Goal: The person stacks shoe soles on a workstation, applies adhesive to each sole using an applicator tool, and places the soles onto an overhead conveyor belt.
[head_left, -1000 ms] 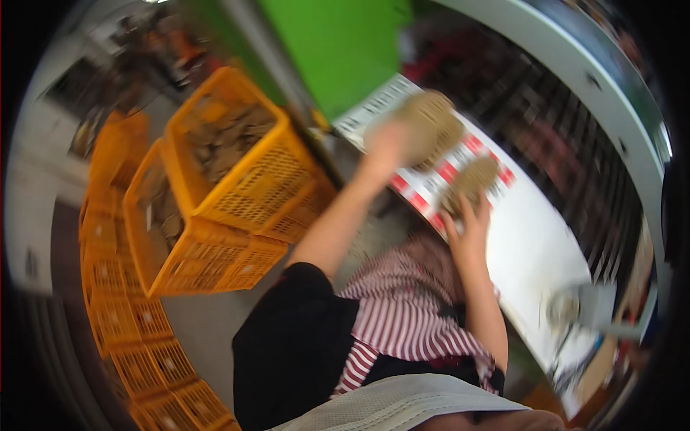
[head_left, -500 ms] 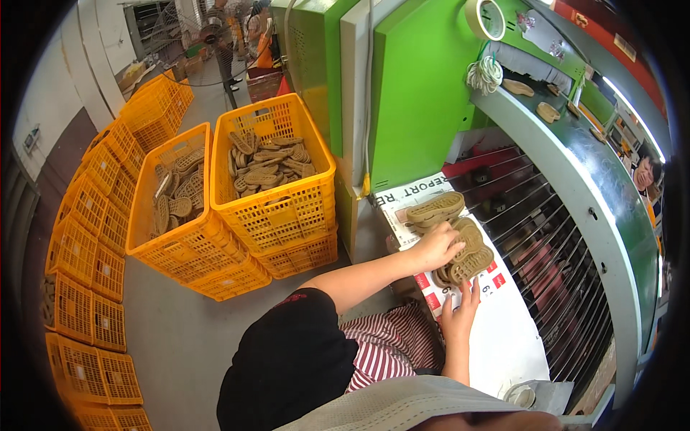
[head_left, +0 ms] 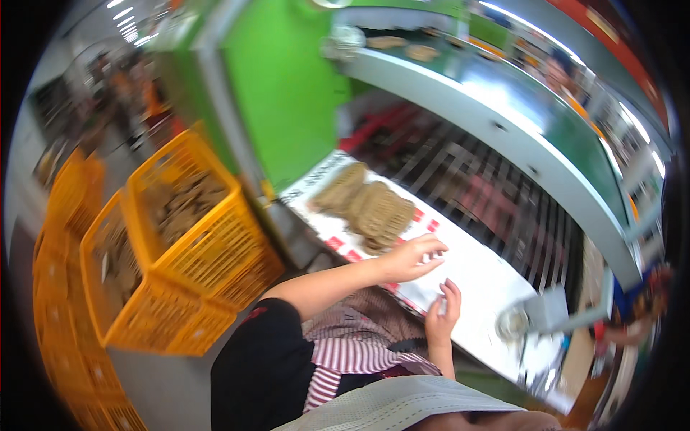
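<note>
I have the left hand [head_left: 411,260] and right hand [head_left: 442,316] empty, apart, loosely curled; brown, ridged, oblong soles [head_left: 381,212] lie piled beyond the left on the flat white tabletop [head_left: 476,289], best steadied lightly.

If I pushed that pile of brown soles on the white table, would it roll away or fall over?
The pile of brown soles probably won't roll, since the pieces look broad and flattish. Some might slide apart, because they overlap unevenly. Their ridged faces may help fingers grip them.
</note>
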A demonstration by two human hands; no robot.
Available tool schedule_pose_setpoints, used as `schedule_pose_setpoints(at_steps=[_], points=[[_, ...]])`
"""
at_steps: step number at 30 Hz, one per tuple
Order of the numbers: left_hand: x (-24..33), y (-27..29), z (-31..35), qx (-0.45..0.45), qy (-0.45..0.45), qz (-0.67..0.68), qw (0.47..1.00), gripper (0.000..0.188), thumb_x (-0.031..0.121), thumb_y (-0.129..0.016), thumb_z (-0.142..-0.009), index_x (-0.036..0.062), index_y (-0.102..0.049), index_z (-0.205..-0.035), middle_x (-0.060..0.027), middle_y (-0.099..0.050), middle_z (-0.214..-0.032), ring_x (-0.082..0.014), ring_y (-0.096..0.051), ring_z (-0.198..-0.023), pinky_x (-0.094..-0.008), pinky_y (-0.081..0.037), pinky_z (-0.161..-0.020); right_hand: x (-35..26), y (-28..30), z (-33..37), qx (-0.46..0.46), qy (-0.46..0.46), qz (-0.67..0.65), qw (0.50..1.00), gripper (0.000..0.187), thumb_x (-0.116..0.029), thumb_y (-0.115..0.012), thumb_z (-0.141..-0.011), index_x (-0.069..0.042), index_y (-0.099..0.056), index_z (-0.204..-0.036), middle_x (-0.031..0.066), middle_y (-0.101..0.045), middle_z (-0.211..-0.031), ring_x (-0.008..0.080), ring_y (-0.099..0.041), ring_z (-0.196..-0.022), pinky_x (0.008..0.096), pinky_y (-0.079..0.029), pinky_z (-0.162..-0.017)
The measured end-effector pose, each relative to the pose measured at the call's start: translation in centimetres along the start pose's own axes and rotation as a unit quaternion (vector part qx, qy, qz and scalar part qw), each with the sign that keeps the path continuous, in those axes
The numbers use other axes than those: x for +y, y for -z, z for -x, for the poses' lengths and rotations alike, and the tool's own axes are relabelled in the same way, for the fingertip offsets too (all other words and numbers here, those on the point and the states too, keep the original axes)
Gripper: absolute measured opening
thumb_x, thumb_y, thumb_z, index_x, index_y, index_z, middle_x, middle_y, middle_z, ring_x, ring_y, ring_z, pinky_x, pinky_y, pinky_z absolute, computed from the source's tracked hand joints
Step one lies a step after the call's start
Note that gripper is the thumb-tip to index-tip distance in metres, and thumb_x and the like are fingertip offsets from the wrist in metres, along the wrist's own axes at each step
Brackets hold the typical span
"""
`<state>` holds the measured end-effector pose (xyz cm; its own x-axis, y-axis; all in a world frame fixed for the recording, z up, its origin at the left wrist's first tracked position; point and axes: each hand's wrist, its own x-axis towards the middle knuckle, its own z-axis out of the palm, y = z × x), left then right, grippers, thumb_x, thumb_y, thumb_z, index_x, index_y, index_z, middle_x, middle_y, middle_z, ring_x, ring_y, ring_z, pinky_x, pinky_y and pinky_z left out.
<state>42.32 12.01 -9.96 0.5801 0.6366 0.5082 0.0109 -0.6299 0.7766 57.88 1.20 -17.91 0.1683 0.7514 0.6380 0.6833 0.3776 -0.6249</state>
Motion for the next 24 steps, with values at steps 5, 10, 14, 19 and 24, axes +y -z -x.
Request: schedule_pose_setpoints(at_steps=[5, 10, 14, 19, 24], points=[[6.4, 1.5, -2.3, -0.109, -0.057, 0.120, 0.985, 0.024, 0.010, -0.052, -0.089, -0.0006, -0.056, -0.111, -0.0086, -0.055, -0.091, -0.0175, -0.054, -0.085, -0.0291, -0.043, -0.076, 1.9, 2.7, 1.2, 0.046, -0.022, 0.051, 0.997, 0.030, 0.010, -0.048, -0.071, 0.001, -0.058, -0.098, 0.0198, -0.055, -0.107, 0.0348, -0.054, -0.101, 0.0394, -0.044, -0.088], [16.9, 6.0, -7.2, -0.240, -0.248, 0.382, 0.857, 0.047, 0.042, -0.032, -0.096, 0.0042, -0.060, -0.097, -0.0108, -0.054, -0.086, -0.0182, -0.051, -0.070, -0.0322, -0.046, -0.060, 4.3, 3.3, 2.5, 0.055, -0.044, 0.113, 0.991, 0.028, 0.010, -0.049, -0.070, 0.001, -0.059, -0.094, 0.0195, -0.057, -0.105, 0.0343, -0.055, -0.099, 0.0384, -0.045, -0.086], [23.5, 7.6, -8.7, -0.384, -0.229, 0.433, 0.783, 0.040, 0.024, -0.040, -0.094, 0.0052, -0.062, -0.067, -0.0134, -0.056, -0.073, -0.0236, -0.047, -0.058, -0.0362, -0.042, -0.051, 2.6, 3.5, 1.6, 0.054, -0.045, 0.073, 0.995, 0.026, 0.009, -0.050, -0.069, 0.001, -0.059, -0.091, 0.0196, -0.057, -0.104, 0.0344, -0.055, -0.097, 0.0388, -0.046, -0.084], [22.4, 6.6, -8.6, -0.364, -0.257, 0.566, 0.694, 0.022, 0.011, -0.045, -0.089, 0.0018, -0.054, -0.071, -0.0190, -0.053, -0.062, -0.0268, -0.046, -0.046, -0.0357, -0.038, -0.041, 3.6, 2.7, 1.9, 0.048, -0.044, 0.059, 0.996, 0.024, 0.010, -0.052, -0.066, 0.001, -0.060, -0.086, 0.0194, -0.058, -0.102, 0.0345, -0.055, -0.095, 0.0386, -0.046, -0.081], [21.0, 7.2, -7.8, -0.407, -0.269, 0.571, 0.660, 0.013, 0.009, -0.048, -0.086, -0.0002, -0.054, -0.080, -0.0210, -0.052, -0.063, -0.0278, -0.047, -0.048, -0.0344, -0.041, -0.043, 3.6, 3.1, 1.9, 0.051, -0.027, 0.081, 0.995, 0.024, 0.010, -0.052, -0.066, 0.001, -0.060, -0.086, 0.0183, -0.058, -0.102, 0.0337, -0.056, -0.093, 0.0375, -0.047, -0.079]])
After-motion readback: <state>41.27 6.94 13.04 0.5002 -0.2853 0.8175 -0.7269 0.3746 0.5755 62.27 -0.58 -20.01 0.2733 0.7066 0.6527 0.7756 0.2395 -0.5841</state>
